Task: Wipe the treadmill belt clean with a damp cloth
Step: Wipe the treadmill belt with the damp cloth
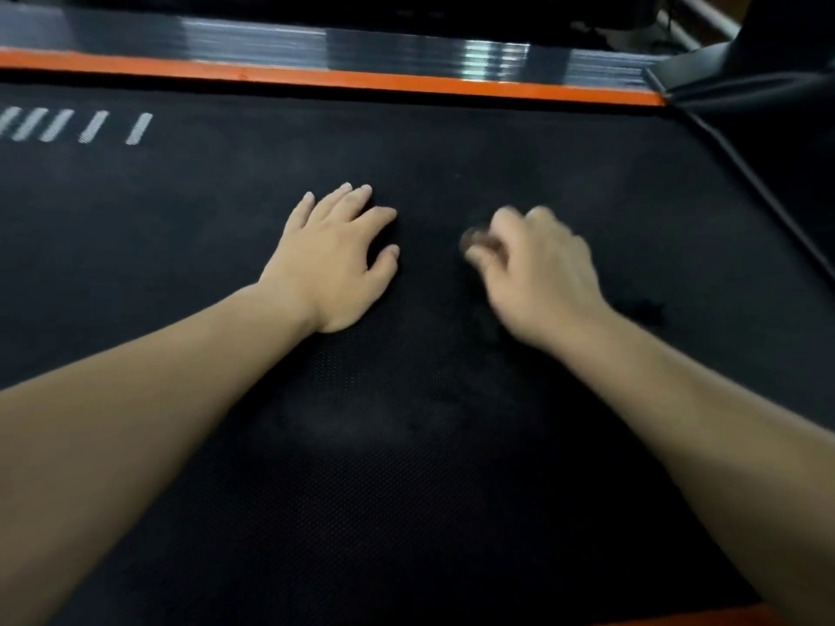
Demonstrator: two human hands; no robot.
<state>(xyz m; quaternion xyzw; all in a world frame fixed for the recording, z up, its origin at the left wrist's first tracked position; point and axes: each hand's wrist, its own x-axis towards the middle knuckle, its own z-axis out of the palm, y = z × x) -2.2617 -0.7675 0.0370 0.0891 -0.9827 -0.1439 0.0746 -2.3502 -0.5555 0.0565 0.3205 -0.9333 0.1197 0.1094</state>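
Note:
The black textured treadmill belt [406, 467] fills most of the head view. My left hand [334, 259] lies flat on the belt near the middle, palm down and fingers apart, holding nothing. To its right, my right hand [537, 277] is blurred by motion. Its fingers are curled down onto the belt. A ragged, blacker patch that looks like a dark cloth [641, 309] sticks out from under the hand by the wrist. A small brownish smudge shows at the fingertips; I cannot tell what it is.
An orange strip [343, 79] runs along the belt's far edge, with a glossy black side rail [271, 38] beyond it. White slanted marks [90, 126] are printed on the belt at far left. A black frame part [759, 83] rises at top right. A faint dusty smear [343, 422] lies between my forearms.

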